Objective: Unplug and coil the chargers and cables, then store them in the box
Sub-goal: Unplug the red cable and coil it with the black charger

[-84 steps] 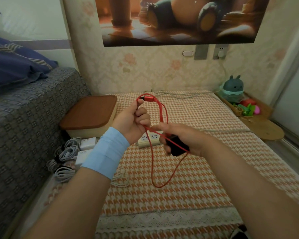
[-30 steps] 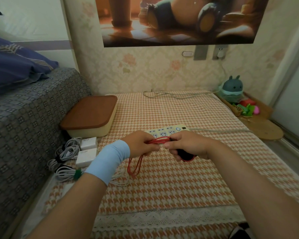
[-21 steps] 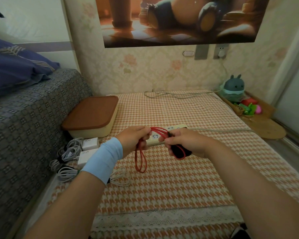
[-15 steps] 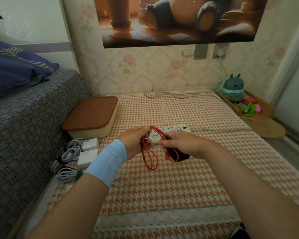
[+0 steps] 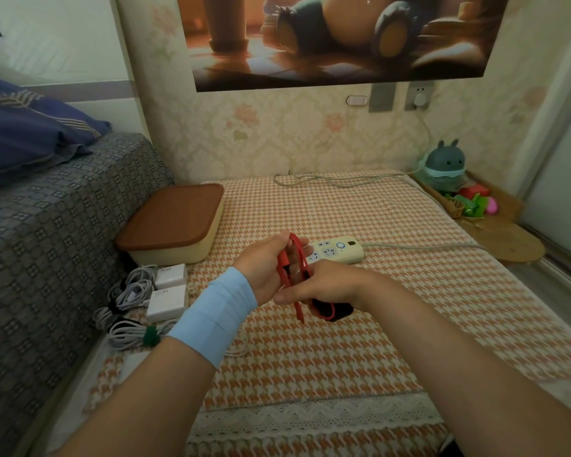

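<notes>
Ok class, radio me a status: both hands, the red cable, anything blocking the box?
Left hand grips coiled red cable. Right hand holds black charger. Lid on box, nothing on top.

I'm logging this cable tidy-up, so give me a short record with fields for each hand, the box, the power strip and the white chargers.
left hand: grips the looped red cable
right hand: holds the black charger beside the loops
box: lid on, left of the power strip
power strip: on the checked mat, behind the hands
white chargers: two, with coiled grey cables, outside the box
</notes>
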A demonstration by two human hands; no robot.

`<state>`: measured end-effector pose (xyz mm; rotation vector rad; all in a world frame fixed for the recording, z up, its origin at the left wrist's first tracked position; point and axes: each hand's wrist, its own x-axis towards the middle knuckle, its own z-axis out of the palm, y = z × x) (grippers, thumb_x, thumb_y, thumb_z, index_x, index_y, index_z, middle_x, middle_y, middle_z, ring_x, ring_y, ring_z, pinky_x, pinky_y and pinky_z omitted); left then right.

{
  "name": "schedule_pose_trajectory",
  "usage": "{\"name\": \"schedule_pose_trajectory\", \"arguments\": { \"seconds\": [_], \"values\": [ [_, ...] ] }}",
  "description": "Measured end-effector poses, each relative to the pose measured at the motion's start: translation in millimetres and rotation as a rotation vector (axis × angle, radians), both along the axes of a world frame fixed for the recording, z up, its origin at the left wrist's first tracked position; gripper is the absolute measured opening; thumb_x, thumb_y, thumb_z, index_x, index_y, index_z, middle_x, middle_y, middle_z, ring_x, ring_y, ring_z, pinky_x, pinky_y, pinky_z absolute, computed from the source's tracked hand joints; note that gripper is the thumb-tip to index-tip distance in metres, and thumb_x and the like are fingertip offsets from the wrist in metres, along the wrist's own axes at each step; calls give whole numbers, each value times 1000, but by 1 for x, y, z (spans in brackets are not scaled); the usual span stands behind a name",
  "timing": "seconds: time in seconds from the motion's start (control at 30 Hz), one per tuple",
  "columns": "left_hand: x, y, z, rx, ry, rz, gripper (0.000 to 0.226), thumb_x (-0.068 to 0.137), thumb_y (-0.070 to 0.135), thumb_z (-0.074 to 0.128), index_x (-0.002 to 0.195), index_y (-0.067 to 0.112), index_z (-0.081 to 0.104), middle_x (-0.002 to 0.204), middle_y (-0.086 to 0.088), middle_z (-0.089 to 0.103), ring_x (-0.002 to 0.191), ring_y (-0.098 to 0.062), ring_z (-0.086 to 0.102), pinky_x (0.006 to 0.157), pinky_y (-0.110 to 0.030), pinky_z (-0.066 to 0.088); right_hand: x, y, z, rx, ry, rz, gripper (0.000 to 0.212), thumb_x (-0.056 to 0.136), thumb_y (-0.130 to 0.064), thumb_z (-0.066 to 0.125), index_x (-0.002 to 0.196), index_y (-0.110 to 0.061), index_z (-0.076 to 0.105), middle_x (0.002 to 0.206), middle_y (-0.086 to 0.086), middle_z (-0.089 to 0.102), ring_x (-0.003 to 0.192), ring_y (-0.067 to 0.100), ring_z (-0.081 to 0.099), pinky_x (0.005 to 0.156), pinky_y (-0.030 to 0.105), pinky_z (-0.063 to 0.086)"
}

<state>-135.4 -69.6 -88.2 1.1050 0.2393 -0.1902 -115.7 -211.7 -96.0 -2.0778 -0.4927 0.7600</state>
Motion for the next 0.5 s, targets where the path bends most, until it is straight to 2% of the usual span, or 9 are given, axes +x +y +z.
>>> {"name": "schedule_pose_trajectory", "arguments": {
  "seconds": [0.07, 0.17, 0.23, 0.27, 0.33, 0.4, 0.5],
  "values": [
    [-1, 1, 2, -48, -33, -29, 46, 105, 30, 35, 127, -6, 55, 120, -17, 67, 109, -22, 67, 72, -36, 59, -1, 5, -1, 35, 9, -20, 33, 73, -49, 85, 92, -23, 77, 86, 4, 74, 82, 18, 68, 81, 37, 55],
    [-3, 8, 6, -42, -106, -85, 48, 107, 28, 27, 133, -7, 46, 122, -14, 67, 109, -22, 68, 73, -35, 60, -1, 5, 1, 42, -13, -25, 20, 83, -38, 78, 90, -19, 73, 85, -2, 69, 81, 17, 65, 79, 30, 51],
    [-4, 13, 7, -37, -129, -98, 47, 107, 27, 25, 130, -8, 46, 118, -15, 69, 108, -26, 68, 76, -38, 59, 1, 1, 3, 59, 6, -11, 23, 90, -33, 73, 103, -14, 73, 95, -2, 73, 86, 18, 69, 83, 30, 54],
    [-5, 14, 7, -60, -122, -98, 45, 107, 27, 25, 124, -8, 48, 113, -15, 70, 104, -28, 69, 78, -40, 59, 2, -2, 3, 89, 55, 8, 24, 93, -30, 70, 109, -12, 71, 102, 0, 76, 93, 21, 72, 87, 32, 56],
    [-6, 15, 6, -102, -87, -94, 38, 107, 27, 27, 100, -1, 53, 93, -12, 72, 86, -28, 70, 84, -42, 54, 1, -5, 3, 142, 174, 35, 22, 98, -24, 65, 112, -8, 68, 107, 6, 77, 102, 23, 73, 90, 32, 56],
    [-5, 12, 6, -220, -54, -90, 37, 106, 28, 28, 80, 9, 45, 76, -8, 62, 66, -24, 59, 93, -43, 47, 0, -6, 2, 144, 212, 57, 20, 99, -22, 62, 105, -4, 67, 101, 11, 77, 99, 25, 73, 84, 29, 56],
    [1, 9, 3, -414, -44, -40, 37, 106, 30, 27, 74, 14, 37, 66, -3, 46, 53, -16, 40, 90, -43, 47, -3, -1, 0, 205, 236, 59, 17, 98, -19, 62, 94, -4, 66, 86, 12, 72, 88, 29, 71, 77, 35, 57]
  ]
}}
